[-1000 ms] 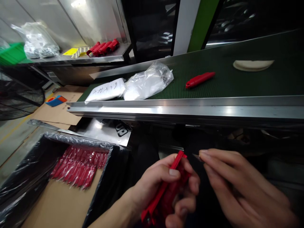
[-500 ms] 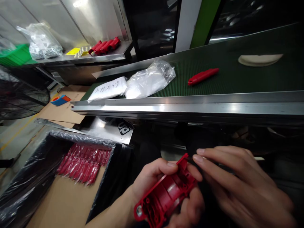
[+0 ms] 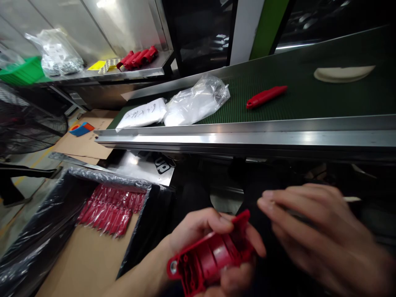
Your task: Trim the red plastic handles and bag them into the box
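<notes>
My left hand (image 3: 204, 229) is wrapped round a red plastic housing half (image 3: 213, 253), its hollow inside facing up. A metal ring sits in the housing's left end, and my thumb presses on the edge near its far right end. Just right of that end, apart from it, my right hand (image 3: 318, 227) is closed in a pinch of thumb and fingertips. A tiny pale speck shows at those fingertips, too small and blurred to name.
Beyond my hands a metal-edged green conveyor belt (image 3: 297, 95) carries a red part (image 3: 266, 97), a pale curved piece (image 3: 343, 74) and plastic bags (image 3: 194, 101). At left stands a lined box (image 3: 83, 264) with bagged red parts (image 3: 108, 210). Several red housings (image 3: 137, 57) lie on a metal shelf.
My right hand has drawn back a little to the right, away from the housing's end. The housing has turned and shifted slightly left in my left hand. Dark legs appear at the far left.
</notes>
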